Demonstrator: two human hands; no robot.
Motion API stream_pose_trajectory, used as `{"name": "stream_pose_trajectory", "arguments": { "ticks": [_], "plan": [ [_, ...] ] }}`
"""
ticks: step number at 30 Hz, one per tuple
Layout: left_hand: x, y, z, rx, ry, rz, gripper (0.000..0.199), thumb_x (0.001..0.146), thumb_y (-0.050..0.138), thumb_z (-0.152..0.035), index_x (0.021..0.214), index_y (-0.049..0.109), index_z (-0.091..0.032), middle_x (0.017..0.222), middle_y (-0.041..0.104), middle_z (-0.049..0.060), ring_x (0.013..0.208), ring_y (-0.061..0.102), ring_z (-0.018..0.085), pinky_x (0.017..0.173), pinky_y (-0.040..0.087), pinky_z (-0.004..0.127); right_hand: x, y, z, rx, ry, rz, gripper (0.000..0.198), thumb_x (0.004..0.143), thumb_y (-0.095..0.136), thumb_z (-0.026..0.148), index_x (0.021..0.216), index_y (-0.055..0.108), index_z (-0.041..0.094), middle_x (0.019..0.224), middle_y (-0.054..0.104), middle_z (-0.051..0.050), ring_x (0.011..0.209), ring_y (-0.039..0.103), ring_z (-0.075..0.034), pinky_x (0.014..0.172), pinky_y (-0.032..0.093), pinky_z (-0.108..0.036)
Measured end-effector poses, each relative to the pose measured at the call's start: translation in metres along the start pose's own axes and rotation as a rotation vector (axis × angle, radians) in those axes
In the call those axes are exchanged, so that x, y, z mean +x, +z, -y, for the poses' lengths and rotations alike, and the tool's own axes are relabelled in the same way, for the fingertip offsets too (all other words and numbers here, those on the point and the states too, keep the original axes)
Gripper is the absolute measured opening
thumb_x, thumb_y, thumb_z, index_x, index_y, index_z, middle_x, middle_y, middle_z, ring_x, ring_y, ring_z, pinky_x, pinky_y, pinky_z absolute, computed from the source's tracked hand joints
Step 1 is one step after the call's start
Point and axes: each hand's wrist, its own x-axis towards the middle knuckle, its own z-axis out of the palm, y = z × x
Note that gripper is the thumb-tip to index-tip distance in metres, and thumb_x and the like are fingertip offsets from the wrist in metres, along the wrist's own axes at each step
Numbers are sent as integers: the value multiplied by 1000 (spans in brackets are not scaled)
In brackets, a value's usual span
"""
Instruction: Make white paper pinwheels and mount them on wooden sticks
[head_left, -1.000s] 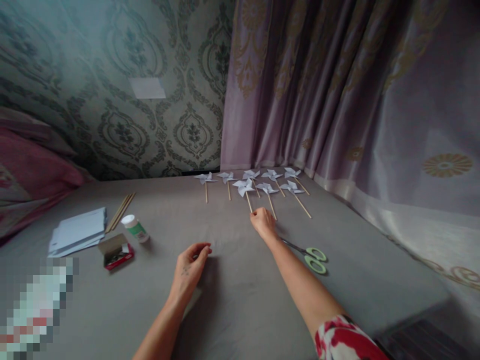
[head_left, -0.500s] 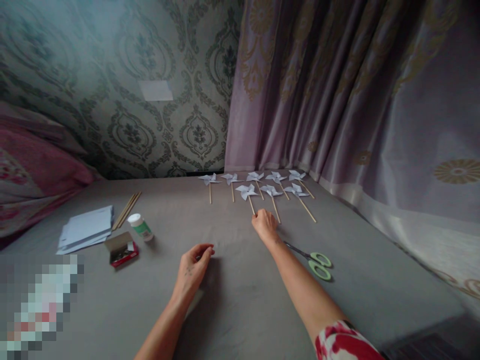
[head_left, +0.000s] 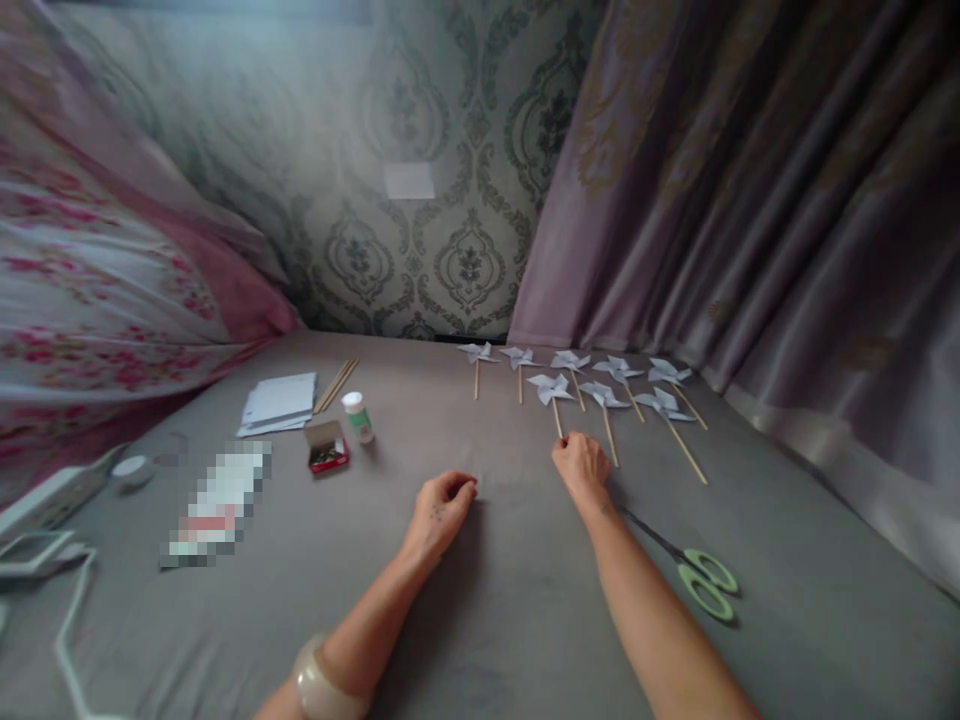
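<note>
My right hand (head_left: 581, 465) is closed round the lower end of the wooden stick of a white paper pinwheel (head_left: 552, 389), which lies in the front row at the back right. Close beside it lie two more front-row pinwheels, a middle one (head_left: 604, 395) and a right one (head_left: 664, 404). Behind them is a row of several others, such as the leftmost pinwheel (head_left: 478, 353). My left hand (head_left: 444, 508) hovers over or rests on the grey sheet, its fingers curled and thumb against the forefinger, with nothing visible in them. Scissors with green handles (head_left: 705, 580) lie beside my right forearm.
On the left are a stack of white paper (head_left: 281, 402), several wooden sticks (head_left: 336, 386), a white-capped bottle (head_left: 358, 418) and an open red box (head_left: 328, 450) of small metal pieces. A power strip (head_left: 56, 490) and a blurred-out object (head_left: 221, 505) lie farther left.
The view has swung left, so everything sits farther right in it and the power strip shows. My right hand keeps its hold on the pinwheel stick; the left stays curled.
</note>
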Motion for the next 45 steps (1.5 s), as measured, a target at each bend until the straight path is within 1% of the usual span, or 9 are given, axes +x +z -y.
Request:
{"name": "stream_pose_trajectory", "arguments": {
  "ticks": [4,10,16,22,28,31,35,40,45],
  "plan": [
    [-3,3,4,99,-9,22,31,78,50,-32,88,74,-16,85,75,8,82,66,22,76,48,30,-1,5,-5,-19,-28,-4,37,90,39,26,97,71,10,97,70,-20,92,68,-30,73,49,-35],
    [-5,1,-3,142,-84,56,28,78,51,-28,92,74,-18,88,75,6,83,67,20,79,48,29,-1,17,-12,-13,-77,-112,38,86,41,31,88,73,11,86,70,-23,75,69,-30,60,48,-36],
    [-10,-20,-12,170,-50,129,28,79,53,-30,91,75,-17,80,75,6,75,65,18,75,47,27,-5,17,-12,-23,-97,-141,40,85,39,32,92,72,10,86,70,-22,76,69,-33,56,46,-36],
    [-14,-80,-21,103,102,76,29,79,53,-32,87,74,-13,77,74,8,71,62,16,67,45,26,-3,19,-13,2,-89,-162,46,86,39,39,95,72,8,85,69,-22,77,68,-35,54,43,-36],
    [2,-165,-13,-5,106,-260,33,74,61,-42,84,72,-13,74,72,7,68,63,16,65,47,25,-1,25,-20,87,-113,-312,44,87,40,40,91,71,9,78,68,-22,65,64,-31,49,35,-35],
    [12,-207,-2,366,60,-548,32,78,56,-41,85,72,-13,74,73,6,71,65,17,67,46,25,0,28,-21,86,-198,-390,39,87,39,36,80,70,12,77,67,-20,62,60,-26,49,32,-33],
    [19,-252,14,586,-17,-715,28,80,53,-32,88,72,-14,87,74,12,87,65,25,79,42,33,-3,31,-17,139,-430,-509,34,86,41,37,65,60,18,76,66,-13,62,57,-21,52,32,-31],
    [31,-290,28,798,-58,-697,25,75,52,-18,89,73,-16,98,73,14,104,58,34,88,33,41,-10,38,-7,264,-775,-449,35,90,39,39,65,55,21,70,64,-6,64,57,-16,61,38,-25],
    [49,-307,45,913,-50,-545,21,74,56,-19,82,75,-19,98,73,11,104,57,31,90,31,39,-13,48,-6,293,-922,-333,35,91,42,38,63,54,21,67,61,-2,62,57,-12,61,37,-23]
  ]
}}
